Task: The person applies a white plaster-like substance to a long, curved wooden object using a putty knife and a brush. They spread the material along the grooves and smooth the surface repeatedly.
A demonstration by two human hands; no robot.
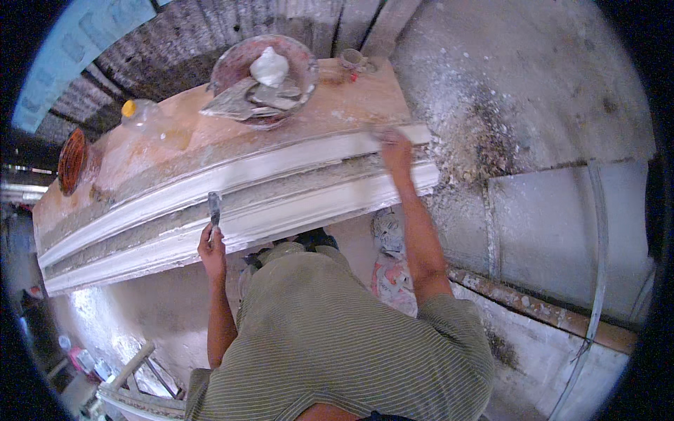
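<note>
Two long white plaster moldings, a far one (281,160) and a near one (302,212), lie side by side along the wooden table (379,98). In front of the near strip, my left hand (211,244) grips a small putty knife (214,203), its grey blade pointing up and away. My right hand (397,156) is closed at the right end of the far molding. Its fingers are around a small object blurred by motion, whose kind I cannot make out; it appears to be against the molding's surface.
At the table's far side stands a wide bowl (312,67) with a white lump (269,67) and grey slabs. Nearby are a cup (350,59), a yellow-capped clear bottle (144,114) and an orange-brown round dish (72,163). Debris (484,137) covers the floor at right.
</note>
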